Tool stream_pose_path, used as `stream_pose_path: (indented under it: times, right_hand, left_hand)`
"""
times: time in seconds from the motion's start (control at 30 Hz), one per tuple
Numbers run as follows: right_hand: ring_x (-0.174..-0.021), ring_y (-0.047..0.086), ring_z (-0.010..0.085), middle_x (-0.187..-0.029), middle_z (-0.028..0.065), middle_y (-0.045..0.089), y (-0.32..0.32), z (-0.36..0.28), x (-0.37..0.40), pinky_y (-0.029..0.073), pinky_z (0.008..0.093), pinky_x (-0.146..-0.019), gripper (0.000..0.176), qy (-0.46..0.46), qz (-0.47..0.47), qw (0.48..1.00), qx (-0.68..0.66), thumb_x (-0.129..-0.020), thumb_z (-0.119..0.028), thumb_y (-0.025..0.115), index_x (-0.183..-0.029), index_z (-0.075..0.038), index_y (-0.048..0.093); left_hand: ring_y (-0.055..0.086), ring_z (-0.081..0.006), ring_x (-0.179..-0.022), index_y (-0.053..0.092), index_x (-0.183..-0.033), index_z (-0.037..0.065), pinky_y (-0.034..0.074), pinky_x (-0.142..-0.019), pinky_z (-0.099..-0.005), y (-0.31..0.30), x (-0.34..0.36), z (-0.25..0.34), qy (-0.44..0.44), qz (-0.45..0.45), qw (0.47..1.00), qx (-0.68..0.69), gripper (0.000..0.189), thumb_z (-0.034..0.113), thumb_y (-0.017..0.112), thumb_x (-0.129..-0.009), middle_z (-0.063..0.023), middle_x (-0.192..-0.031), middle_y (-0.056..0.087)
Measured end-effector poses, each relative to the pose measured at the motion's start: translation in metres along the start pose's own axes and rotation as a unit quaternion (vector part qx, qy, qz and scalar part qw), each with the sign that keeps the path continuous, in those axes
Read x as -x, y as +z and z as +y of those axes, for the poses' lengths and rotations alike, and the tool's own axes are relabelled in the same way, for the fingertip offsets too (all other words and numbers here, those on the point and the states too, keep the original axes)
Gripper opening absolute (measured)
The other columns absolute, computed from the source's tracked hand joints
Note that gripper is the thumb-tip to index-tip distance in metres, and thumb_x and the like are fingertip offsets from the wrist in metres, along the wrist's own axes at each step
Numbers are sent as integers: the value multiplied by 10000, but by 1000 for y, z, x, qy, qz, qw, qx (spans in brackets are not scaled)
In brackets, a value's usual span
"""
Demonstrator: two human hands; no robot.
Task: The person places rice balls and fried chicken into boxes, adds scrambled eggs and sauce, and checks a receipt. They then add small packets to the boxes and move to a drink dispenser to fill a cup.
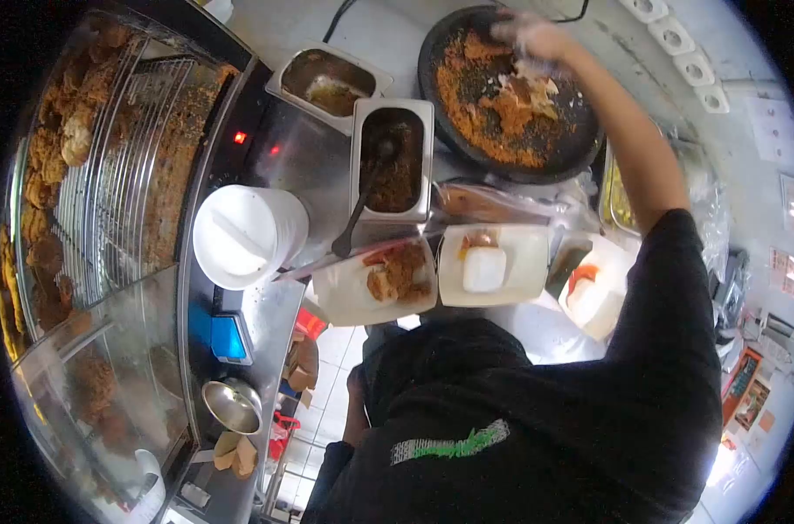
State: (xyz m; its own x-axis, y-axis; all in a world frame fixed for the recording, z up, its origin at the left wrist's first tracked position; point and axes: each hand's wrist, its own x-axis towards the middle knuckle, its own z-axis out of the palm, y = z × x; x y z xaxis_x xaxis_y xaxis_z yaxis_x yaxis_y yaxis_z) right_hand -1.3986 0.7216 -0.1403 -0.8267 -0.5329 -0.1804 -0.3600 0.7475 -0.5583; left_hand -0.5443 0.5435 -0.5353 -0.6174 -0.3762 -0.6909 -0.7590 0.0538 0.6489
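My right hand (524, 39) is on the chicken piece (526, 87) in the stone mortar (580, 150), far across the bench (388, 35). Fingers blurred; I cannot tell the grip. Judged step: coating in sambal (467, 100). Next needs a firm pinch.

The mortar (572, 144) looks rough dark stone, the sauce pans (395, 220) glossy metal.

A glass display case (109, 175) flanks the steel counter (314, 153), white floor tiles (336, 349) below, wall sockets (669, 35) beyond.
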Motion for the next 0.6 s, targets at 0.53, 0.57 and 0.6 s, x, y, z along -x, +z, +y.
stream_pose_path:
  times: [0.53, 0.57, 0.6]
  right_hand:
    - [-1107, 539, 277, -1245, 148, 561, -34, -66, 49, 423, 352, -924, 469, 101, 11, 991, -92, -846, -320, 547, -1266, -112, 539]
    - [-1113, 536, 283, -1242, 149, 564, -12, -47, 39, 421, 354, -930, 485, 58, 42, 997, 1, -837, -316, 557, -1274, -109, 531]
    - [-1119, 533, 289, -1240, 150, 567, 12, -24, 28, 418, 357, -936, 501, 31, 52, 994, 91, -827, -312, 566, -1282, -106, 524]
  left_hand:
    - [608, -223, -955, 604, -1132, 13, 476, -844, -345, -10, 35, 58, -65, 37, 983, 168, 453, 389, 445, -936, -133, -1036, 655]
    - [607, -224, -954, 604, -1132, 12, 476, -843, -346, -9, 36, 55, -59, 33, 986, 151, 458, 394, 443, -936, -133, -1035, 655]
    - [607, -225, -953, 603, -1132, 12, 475, -843, -346, -6, 36, 44, -54, 28, 991, 117, 463, 399, 441, -936, -134, -1035, 655]
